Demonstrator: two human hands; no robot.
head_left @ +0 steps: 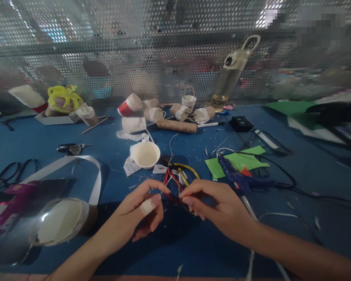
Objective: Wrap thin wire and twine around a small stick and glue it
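Over the blue table, my left hand (144, 208) pinches one end of a thin piece of twine (171, 177) between thumb and index finger; a bandage wraps the thumb. My right hand (215, 199) pinches the same twine a short way to the right. The strand crosses itself between the two hands, and its tail rises behind them. Just beyond my fingertips lie pliers with red handles (166, 176) and a tool with yellow handles (190, 168), partly overlapping. Behind my left hand stands a white paper cup (146, 154).
A blue glue gun (236, 173) lies on green paper (216, 168) at the right. A magenta glue gun (10, 203) and a roll of tape (62, 222) are at the left. Farther back are a twine spool (177, 126), several paper cups (131, 104) and a tilted-looking bottle (231, 76).
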